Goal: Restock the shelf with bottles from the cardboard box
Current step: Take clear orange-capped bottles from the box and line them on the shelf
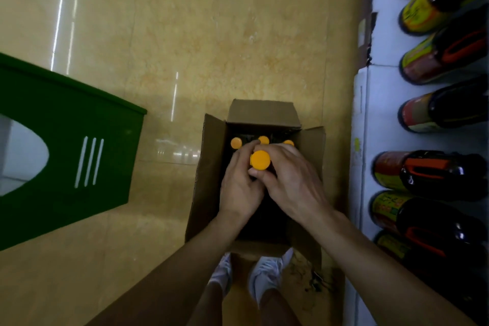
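Observation:
An open cardboard box (211, 156) stands on the floor in front of my feet. Inside it are dark bottles with orange caps; three caps show at the far end, one of them at the far left (236, 143). Both hands wrap around the neck of one bottle, its orange cap (260, 159) standing higher than the others. My left hand (239, 188) holds it from the left, my right hand (291, 182) from the right. The bottle's body is hidden by my hands and the dark box. The white shelf (383, 114) runs along the right.
Dark bottles with red and yellow labels (428, 174) line the shelf at right. A green basket or bin (79, 156) sits on the floor to the left. My white shoes (264, 272) stand just behind the box. Tan tiled floor lies ahead.

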Action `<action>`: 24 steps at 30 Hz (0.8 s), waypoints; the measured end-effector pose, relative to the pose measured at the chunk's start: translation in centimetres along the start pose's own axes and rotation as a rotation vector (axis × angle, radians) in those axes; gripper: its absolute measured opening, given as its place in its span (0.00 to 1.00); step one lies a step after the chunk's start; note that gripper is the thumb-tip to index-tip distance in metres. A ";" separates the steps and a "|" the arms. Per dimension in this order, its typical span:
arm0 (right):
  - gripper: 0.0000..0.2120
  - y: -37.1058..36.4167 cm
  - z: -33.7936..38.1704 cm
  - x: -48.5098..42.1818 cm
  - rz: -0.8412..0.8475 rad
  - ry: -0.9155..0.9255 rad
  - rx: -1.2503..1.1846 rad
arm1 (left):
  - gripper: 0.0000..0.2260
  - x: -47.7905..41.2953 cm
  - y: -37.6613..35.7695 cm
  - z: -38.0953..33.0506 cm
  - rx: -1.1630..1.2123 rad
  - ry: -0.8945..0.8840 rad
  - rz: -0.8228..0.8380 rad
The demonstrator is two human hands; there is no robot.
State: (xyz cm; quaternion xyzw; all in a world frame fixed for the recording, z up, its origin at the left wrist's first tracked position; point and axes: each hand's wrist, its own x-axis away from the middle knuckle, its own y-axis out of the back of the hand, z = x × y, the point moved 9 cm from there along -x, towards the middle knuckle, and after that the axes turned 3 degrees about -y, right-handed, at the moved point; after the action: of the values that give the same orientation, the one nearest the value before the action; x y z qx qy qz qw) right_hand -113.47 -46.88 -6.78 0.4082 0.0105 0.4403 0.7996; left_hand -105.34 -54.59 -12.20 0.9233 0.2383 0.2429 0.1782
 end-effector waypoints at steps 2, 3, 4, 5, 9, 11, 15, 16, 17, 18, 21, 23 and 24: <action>0.19 3.6 3.0 1.2 -0.054 0.019 -0.015 | 0.23 0.9 2.4 -4.4 -0.006 -0.073 0.014; 0.19 4.3 3.8 1.6 -0.066 0.025 -0.023 | 0.23 1.3 3.0 -5.2 -0.010 -0.084 0.020; 0.18 5.8 5.1 2.0 -0.090 0.034 -0.034 | 0.23 1.6 4.0 -6.9 -0.017 -0.097 0.020; 0.17 7.4 6.5 2.5 -0.118 0.048 -0.044 | 0.23 2.0 5.0 -8.8 -0.015 -0.112 0.017; 0.15 16.0 13.3 5.8 -0.256 0.058 -0.065 | 0.14 4.5 9.7 -19.2 -0.056 -0.185 0.051; 0.13 19.5 15.7 7.1 -0.332 0.058 -0.083 | 0.18 5.4 11.4 -23.6 -0.086 -0.217 0.086; 0.14 27.6 21.2 10.0 -0.391 0.040 -0.077 | 0.09 7.3 15.0 -33.1 -0.094 -0.313 0.150; 0.15 29.6 22.5 10.7 -0.409 0.048 -0.079 | 0.06 7.8 15.8 -35.3 -0.085 -0.329 0.162; 0.16 31.9 24.0 11.5 -0.432 0.051 -0.074 | 0.05 8.2 16.7 -37.7 -0.090 -0.352 0.167; 0.16 33.6 25.2 12.1 -0.452 0.049 -0.077 | 0.04 8.6 17.5 -39.7 -0.098 -0.375 0.169; 0.12 38.9 28.9 14.9 -0.524 0.042 -0.086 | 0.06 10.2 19.6 -46.0 -0.143 -0.484 0.164; 0.10 41.6 31.0 16.6 -0.574 0.049 -0.071 | 0.07 11.5 20.7 -49.7 -0.158 -0.546 0.165; 0.10 43.0 32.2 17.7 -0.608 0.058 -0.072 | 0.07 12.3 21.3 -51.6 -0.158 -0.571 0.171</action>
State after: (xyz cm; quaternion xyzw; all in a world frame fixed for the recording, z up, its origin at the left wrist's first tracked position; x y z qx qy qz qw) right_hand -120.42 -42.96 49.21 0.3451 0.1393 0.1926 0.9080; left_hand -115.90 -54.60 43.94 0.9542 0.0802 0.0056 0.2881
